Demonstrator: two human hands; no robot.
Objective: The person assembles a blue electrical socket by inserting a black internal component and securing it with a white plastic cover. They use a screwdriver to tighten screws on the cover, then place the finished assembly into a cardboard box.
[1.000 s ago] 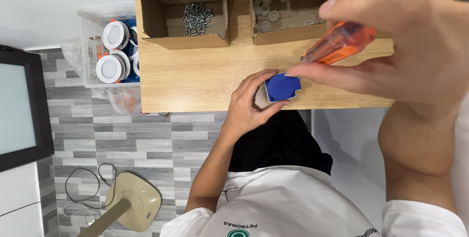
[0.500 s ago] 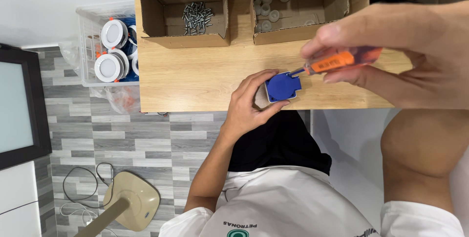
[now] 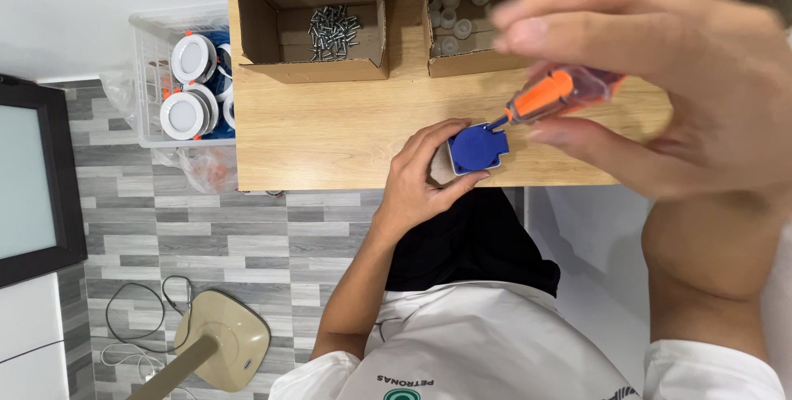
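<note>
My left hand (image 3: 415, 184) is closed around a small blue and white socket piece (image 3: 477, 147), pressing it against the front edge of the wooden table (image 3: 330, 136). Close to the camera and blurred, my right hand (image 3: 685, 78) grips a screwdriver with an orange and clear handle (image 3: 554, 93). Its tip touches the upper right corner of the blue piece.
Two open cardboard boxes stand at the back of the table, one with loose screws (image 3: 330, 27) and one with small white plastic caps (image 3: 456, 11). A clear bin of round white lamps (image 3: 186, 87) sits left of the table. A beige stand base (image 3: 221, 341) and cables lie on the tiled floor.
My right hand has brought the screwdriver down and left, so its tip now rests on the blue piece. My left hand has kept holding the piece in place.
</note>
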